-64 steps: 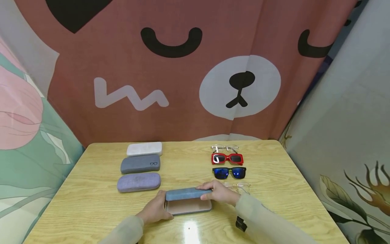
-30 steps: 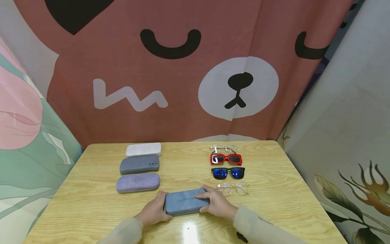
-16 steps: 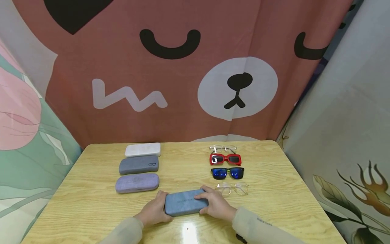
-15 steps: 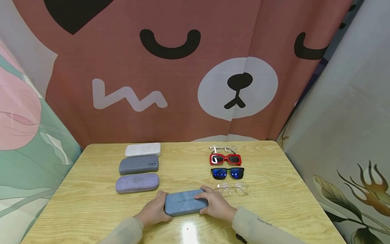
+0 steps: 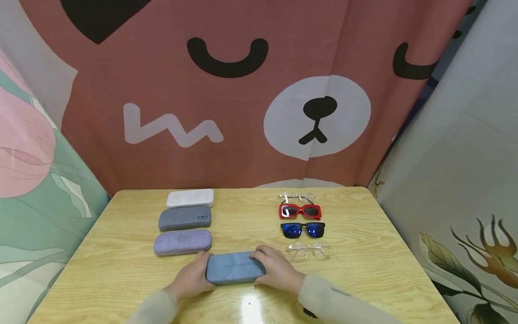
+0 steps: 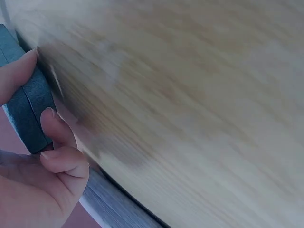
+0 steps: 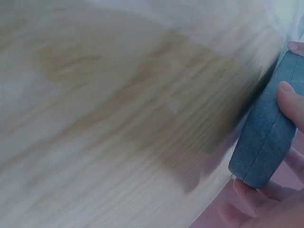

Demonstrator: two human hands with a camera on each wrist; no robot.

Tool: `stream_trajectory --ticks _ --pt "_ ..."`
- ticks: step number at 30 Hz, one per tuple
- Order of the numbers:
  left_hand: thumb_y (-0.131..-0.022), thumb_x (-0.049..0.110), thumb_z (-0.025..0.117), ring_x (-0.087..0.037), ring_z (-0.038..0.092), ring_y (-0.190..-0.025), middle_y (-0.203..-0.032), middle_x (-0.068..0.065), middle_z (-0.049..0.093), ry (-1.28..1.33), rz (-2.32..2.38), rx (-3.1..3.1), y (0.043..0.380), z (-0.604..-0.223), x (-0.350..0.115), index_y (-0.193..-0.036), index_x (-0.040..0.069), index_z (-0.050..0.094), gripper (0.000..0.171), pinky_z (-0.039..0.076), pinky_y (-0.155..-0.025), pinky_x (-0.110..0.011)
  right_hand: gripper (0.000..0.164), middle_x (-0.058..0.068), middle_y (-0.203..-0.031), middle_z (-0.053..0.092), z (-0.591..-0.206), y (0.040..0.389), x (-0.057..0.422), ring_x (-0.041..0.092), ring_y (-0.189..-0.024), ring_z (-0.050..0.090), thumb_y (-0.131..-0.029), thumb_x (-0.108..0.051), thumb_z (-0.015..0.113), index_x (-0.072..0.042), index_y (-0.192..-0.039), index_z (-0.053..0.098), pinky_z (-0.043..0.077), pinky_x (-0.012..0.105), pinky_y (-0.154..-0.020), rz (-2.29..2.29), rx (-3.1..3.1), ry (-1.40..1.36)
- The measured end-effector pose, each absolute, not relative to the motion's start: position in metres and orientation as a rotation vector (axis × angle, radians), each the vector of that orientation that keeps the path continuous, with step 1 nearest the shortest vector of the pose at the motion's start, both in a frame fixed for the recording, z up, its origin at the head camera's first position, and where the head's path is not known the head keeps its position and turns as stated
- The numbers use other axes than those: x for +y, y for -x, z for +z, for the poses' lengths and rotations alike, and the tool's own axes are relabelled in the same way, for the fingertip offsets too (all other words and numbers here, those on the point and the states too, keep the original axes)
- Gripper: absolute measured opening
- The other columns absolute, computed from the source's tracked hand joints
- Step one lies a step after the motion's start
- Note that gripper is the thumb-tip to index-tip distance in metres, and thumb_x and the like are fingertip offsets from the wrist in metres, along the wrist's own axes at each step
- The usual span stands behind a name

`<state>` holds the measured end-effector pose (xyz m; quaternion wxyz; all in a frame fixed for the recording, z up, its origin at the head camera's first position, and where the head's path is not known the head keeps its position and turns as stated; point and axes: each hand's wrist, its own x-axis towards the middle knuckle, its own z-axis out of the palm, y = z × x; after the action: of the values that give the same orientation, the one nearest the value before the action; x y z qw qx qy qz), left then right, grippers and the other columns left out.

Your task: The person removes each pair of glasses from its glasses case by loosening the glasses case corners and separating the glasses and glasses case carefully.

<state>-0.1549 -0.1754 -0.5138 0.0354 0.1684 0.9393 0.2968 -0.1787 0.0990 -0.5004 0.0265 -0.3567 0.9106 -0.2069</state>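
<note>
A closed blue glasses case (image 5: 235, 268) is held level between both hands near the front of the table. My left hand (image 5: 190, 277) grips its left end, with thumb and fingers around the end in the left wrist view, where part of the case (image 6: 31, 111) shows. My right hand (image 5: 278, 270) grips the right end; in the right wrist view its fingers span the case (image 7: 266, 128) across the seam. Just right of that hand lie clear glasses with a thin gold frame (image 5: 308, 251). A purple glasses case (image 5: 183, 242) lies behind the left hand.
On the wooden table (image 5: 364, 279), a grey case (image 5: 184, 218) and a white case (image 5: 190, 198) lie behind the purple one. Sunglasses with blue lenses (image 5: 302, 230), red sunglasses (image 5: 300, 211) and more clear glasses (image 5: 296, 198) form a column at right. A curtain (image 5: 226, 135) hangs behind.
The blue case was partly open at first; its lid has since come down shut. Both hands have just shifted left with the case. The other cases and glasses have stayed put.
</note>
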Motion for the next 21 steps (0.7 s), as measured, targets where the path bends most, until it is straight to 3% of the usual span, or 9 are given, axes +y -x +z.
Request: stream_trajectory --ticks 11,21 --pt "-0.052 0.007 0.092 -0.033 0.06 -0.098 -0.116 -0.016 0.053 -0.433 0.895 2.914 0.148 -0.511 -0.21 -0.123 -0.01 0.05 0.084 0.051 -0.084 -0.048 0.063 0.007 -0.12 0.055 -0.501 0.179 0.062 0.021 -0.109 0.052 -0.073 -0.03 0.086 -0.013 -0.127 0.06 0.044 0.037 -0.095 -0.64 2.815 1.203" --pt "-0.052 0.008 0.09 -0.035 0.06 -0.103 -0.118 -0.019 0.055 -0.454 0.827 2.918 0.142 -0.509 -0.24 -0.121 -0.011 0.05 0.082 0.049 -0.088 -0.049 0.062 0.01 -0.126 0.054 -0.499 0.174 0.034 0.021 -0.115 0.051 -0.075 -0.035 0.084 -0.012 -0.128 0.061 0.043 0.035 -0.097 -0.621 2.773 1.209"
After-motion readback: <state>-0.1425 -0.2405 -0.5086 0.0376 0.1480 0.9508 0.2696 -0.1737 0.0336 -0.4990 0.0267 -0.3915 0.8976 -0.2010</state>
